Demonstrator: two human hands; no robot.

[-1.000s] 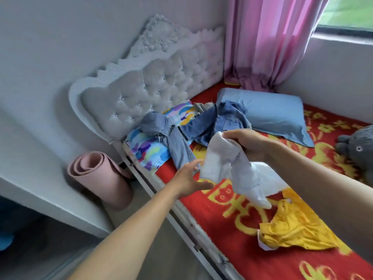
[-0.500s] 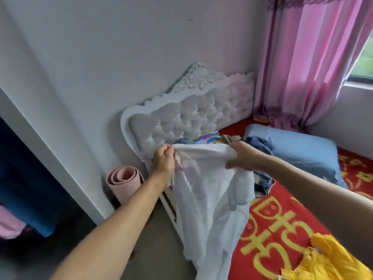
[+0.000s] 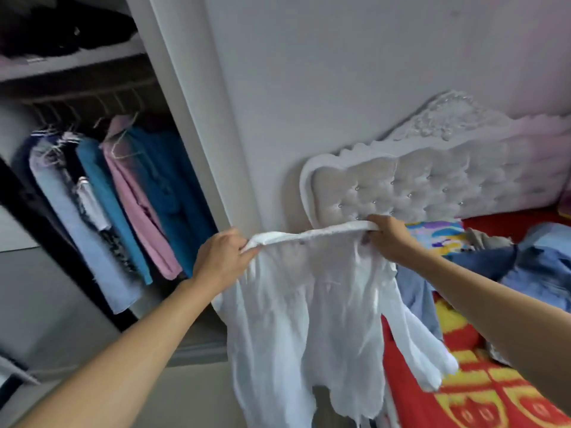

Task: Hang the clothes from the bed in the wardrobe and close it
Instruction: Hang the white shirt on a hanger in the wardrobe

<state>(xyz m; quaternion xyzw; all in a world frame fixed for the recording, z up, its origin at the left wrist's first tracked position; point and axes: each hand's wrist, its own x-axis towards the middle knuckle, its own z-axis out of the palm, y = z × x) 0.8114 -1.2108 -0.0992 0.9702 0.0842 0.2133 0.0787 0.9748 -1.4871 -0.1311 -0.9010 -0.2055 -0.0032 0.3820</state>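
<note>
Both arms outstretched, left hand (image 3: 221, 261) and right hand (image 3: 391, 239) fingers pinch the white garment (image 3: 309, 310) stretched between them.

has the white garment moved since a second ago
Yes. The white garment was bunched over the red bed cover; now both hands hold it spread off the bed's edge, below the headboard, toward the open wardrobe.

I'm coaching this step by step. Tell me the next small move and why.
Probably free one hand and take an empty hanger from the wardrobe: both the left hand and right hand hold the white garment stretched out, with no hanger in it.
</note>
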